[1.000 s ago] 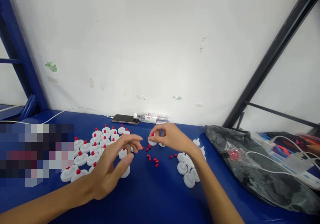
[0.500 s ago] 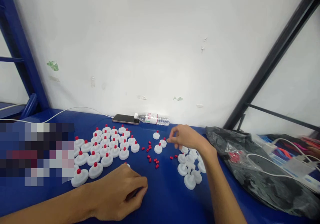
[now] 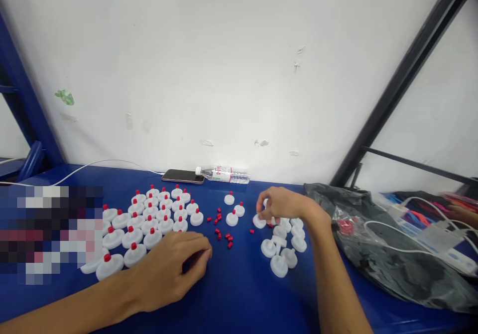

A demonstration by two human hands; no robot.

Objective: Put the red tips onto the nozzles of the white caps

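Observation:
My left hand rests on the blue table, fingers curled down over a white cap that is mostly hidden under them. Left of it stand several white round caps with red tips in rows. My right hand hovers over a pile of plain white caps, fingers pinched on one white cap at the pile's left edge. Loose red plugs lie scattered between my hands, with three more red-tipped caps just beyond them.
A phone with a white cable and a lying water bottle sit against the white wall. A black plastic bag with white cables and clutter fills the right. Blue frame posts stand left, a black brace right.
My left hand pulled back from the red plugs and settled curled on the table. My right hand set a red-tipped cap down and moved right onto the plain white caps.

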